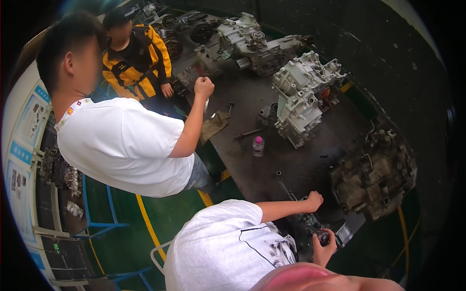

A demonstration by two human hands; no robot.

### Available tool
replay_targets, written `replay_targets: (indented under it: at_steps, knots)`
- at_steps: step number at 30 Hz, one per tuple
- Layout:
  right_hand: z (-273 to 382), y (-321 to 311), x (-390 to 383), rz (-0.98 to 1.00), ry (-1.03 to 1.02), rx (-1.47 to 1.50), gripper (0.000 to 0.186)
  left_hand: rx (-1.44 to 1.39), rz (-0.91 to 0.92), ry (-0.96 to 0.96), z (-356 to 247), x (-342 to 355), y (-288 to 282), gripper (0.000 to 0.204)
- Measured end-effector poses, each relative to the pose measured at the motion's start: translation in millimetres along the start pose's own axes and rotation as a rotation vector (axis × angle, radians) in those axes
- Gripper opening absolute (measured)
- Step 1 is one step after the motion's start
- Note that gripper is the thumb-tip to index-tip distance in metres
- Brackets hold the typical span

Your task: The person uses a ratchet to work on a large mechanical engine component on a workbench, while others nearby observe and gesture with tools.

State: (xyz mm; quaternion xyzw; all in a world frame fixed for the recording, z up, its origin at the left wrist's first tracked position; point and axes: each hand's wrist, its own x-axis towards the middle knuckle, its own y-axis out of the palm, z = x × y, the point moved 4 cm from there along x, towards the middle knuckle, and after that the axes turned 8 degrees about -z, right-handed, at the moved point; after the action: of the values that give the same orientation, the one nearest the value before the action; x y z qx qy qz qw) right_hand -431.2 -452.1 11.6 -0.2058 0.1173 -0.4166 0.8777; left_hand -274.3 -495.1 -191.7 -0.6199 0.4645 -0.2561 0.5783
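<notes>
Metal assembly [307, 222], dark and compact, lies at the near end of a dark worktable [242, 167], beneath the hands of a person in a printed white T-shirt [228, 242]. The right hand [325, 250] grasps a round dark part [324, 238] at the assembly's lower end; whether the two are joined cannot be told. The left hand [314, 201] is clenched just above the assembly, and what it may grip cannot be seen. Beside the right hand sits a silvery metal piece [345, 234]. A large brownish casing [374, 174] rests near the hands, at the table's edge. Farther along the table stand a clear bottle [258, 148] with a pink cap and a pale gearbox housing [301, 97]. Across the corner, a co-worker in white [121, 140] holds one fist over the table, near a colleague in a yellow-and-black jacket [158, 51].
</notes>
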Motion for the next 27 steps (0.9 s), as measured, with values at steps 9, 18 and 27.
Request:
replay_targets:
  at_steps: [9,18,27]
  knots:
    - [-7,-3,-1,0.010,0.070,-0.023,0.026,-0.086,0.006,-0.116,0,5,8,0.017]
    - [-5,-7,-6,-0.007,0.015,-0.104,0.027,0.284,0.100,0.219,-32,14,22,0.022]
    - [-4,-13,-9,-0.056,0.054,-0.053,0.028,0.150,0.184,0.098,-20,19,21,0.023]
